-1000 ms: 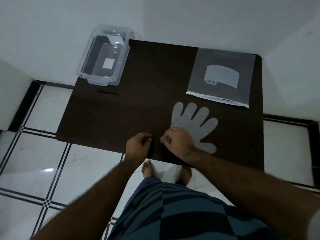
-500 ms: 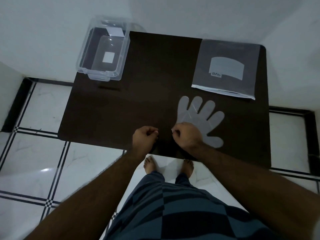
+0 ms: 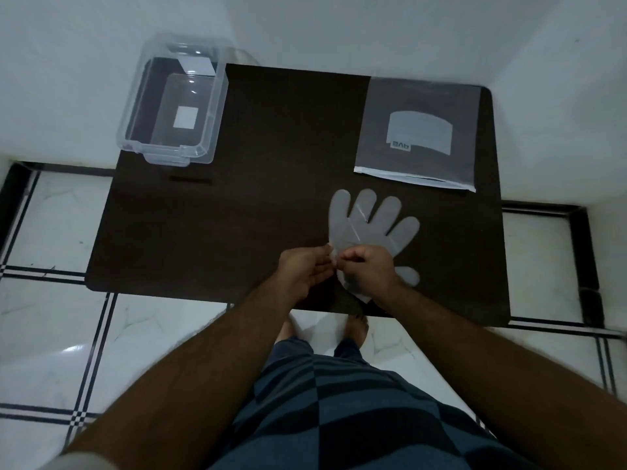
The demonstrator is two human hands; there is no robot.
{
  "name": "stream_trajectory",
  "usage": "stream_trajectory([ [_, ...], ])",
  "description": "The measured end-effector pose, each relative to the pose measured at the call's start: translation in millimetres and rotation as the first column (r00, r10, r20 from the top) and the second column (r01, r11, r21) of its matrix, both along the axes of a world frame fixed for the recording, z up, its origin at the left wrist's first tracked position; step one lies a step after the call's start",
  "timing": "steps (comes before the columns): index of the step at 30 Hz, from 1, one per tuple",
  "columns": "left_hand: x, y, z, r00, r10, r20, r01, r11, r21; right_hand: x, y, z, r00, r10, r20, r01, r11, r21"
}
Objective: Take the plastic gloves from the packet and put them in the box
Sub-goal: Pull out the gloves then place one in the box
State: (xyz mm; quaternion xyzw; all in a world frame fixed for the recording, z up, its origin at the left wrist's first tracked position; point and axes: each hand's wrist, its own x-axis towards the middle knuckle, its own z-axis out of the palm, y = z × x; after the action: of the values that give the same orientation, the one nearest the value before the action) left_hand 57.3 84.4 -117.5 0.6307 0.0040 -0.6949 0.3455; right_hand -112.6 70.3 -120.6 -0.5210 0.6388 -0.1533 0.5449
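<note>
A translucent plastic glove (image 3: 369, 223) lies flat on the dark table (image 3: 264, 198), fingers spread and pointing away from me. My left hand (image 3: 303, 271) and my right hand (image 3: 368, 271) meet at its cuff near the table's front edge, and both pinch the cuff's thin edge between thumb and fingers. My right hand covers the glove's palm. The grey glove packet (image 3: 419, 134) lies at the back right, its open white edge facing me. The clear plastic box (image 3: 174, 103) stands open at the back left corner and holds only a white label.
White walls close in behind and to the right of the table. The floor is white tile with black lines. My bare feet stand just under the table's front edge, and my legs are in checked shorts.
My left hand has moved right, from apart to touching the cuff beside my right hand. The cuff edge is now lifted slightly between both hands.
</note>
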Motion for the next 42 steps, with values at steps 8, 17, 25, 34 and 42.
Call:
stream_trajectory([
  [8,-10.8,-5.1,-0.5,0.999,0.005,0.036,-0.007,0.999,0.047,-11.2,-3.2,9.5,0.975,-0.166,0.149,0.144,0.979,0.147],
  [17,-3.5,-0.1,-10.4,0.988,-0.077,0.133,0.078,0.997,-0.004,-20.4,-9.8,16.5,0.945,-0.269,0.187,0.198,0.923,0.33],
  [25,-0.9,13.4,9.7,0.255,-0.368,0.894,0.755,0.653,0.054,-32.1,-20.2,20.8,0.955,-0.264,0.137,0.21,0.926,0.315],
  [34,-22.4,10.8,15.4,0.157,-0.152,0.976,0.922,0.377,-0.09,-33.5,-22.7,17.9,0.993,-0.046,0.106,0.031,0.99,0.138],
  [42,0.7,25.8,3.4,0.001,-0.05,0.999,0.934,0.357,0.017,-18.5,-22.5,15.3,0.985,-0.129,0.118,0.09,0.952,0.291],
])
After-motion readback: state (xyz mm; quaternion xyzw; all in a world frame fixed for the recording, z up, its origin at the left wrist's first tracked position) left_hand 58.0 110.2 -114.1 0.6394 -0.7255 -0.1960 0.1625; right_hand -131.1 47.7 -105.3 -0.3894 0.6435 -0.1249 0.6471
